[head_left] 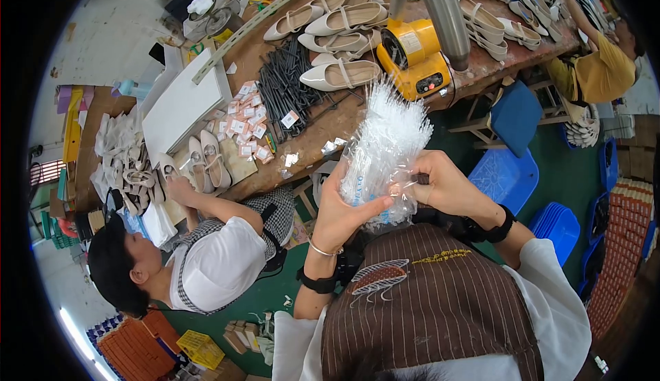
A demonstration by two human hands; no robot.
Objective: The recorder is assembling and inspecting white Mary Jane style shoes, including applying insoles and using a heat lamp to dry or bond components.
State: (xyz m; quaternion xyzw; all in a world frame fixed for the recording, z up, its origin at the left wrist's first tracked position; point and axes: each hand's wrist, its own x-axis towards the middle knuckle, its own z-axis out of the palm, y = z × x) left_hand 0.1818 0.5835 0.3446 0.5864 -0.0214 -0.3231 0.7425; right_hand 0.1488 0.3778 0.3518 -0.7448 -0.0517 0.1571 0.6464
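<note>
In front of my apron is a thick bundle of thin, clear plastic strips (395,123), wrapped in a clear plastic bag (368,182) with light blue print. Its loose ends fan out toward the table. My left hand (344,206) is closed around the bag's lower left side, thumb across the front. At the right side of the bag, my right hand (443,183) has its fingers bent in a pinch, fingertips touching the plastic. A small dark brown piece (420,178) shows between those fingers; its kind is unclear.
On the wooden table (313,153) lie beige strapped shoes (342,75), black sticks (283,82) and small square tags (246,123). A yellow machine (419,72) with a metal tube stands behind the bundle. At left, a co-worker (213,257) handles shoes. Blue bins (505,178) stand at right.
</note>
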